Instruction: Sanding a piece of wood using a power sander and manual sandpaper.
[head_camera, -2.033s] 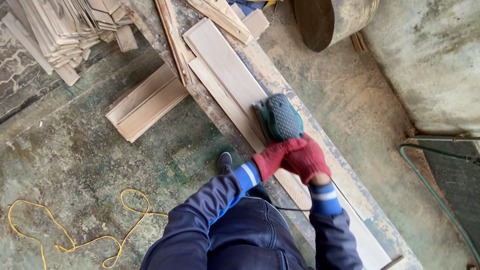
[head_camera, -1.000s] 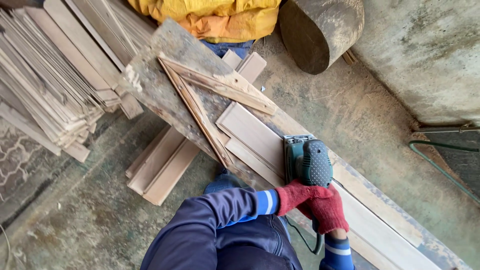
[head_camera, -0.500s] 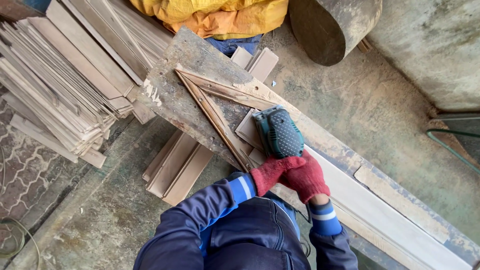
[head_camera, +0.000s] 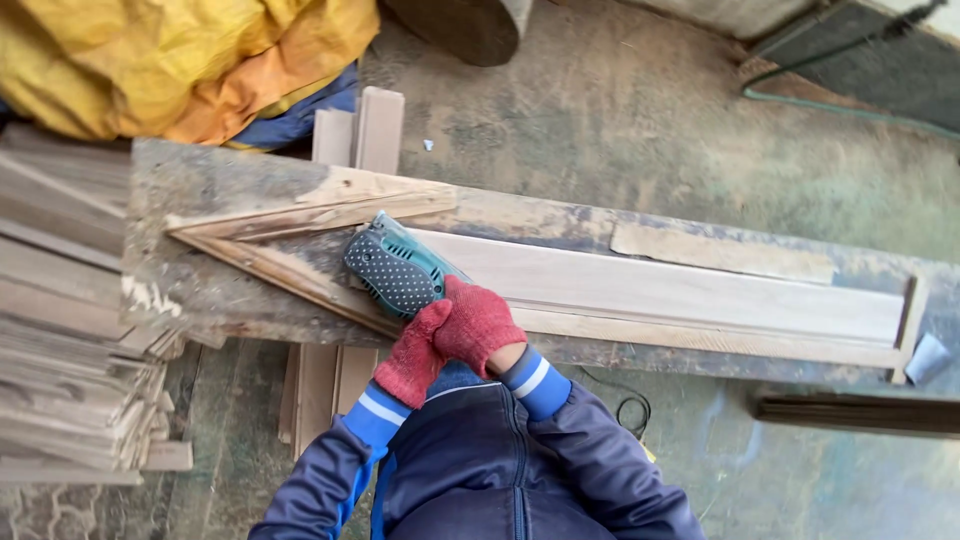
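A green electric sander with a dotted black grip (head_camera: 397, 270) is being held at its rear by both red-gloved hands, the left hand (head_camera: 412, 356) and right hand (head_camera: 480, 322) closed together around it, though exactly how the fingers are wrapped cannot be told. The sander is being pressed on the left end of a long pale wooden board (head_camera: 680, 290), which is lying along a worn, scuffed plank workbench (head_camera: 210, 290). Beyond the workbench, a dusty concrete floor (head_camera: 620, 120) and a crumpled yellow tarpaulin (head_camera: 170, 60) are being shown; thin wooden slats (head_camera: 70, 380) are stacked at its left end.
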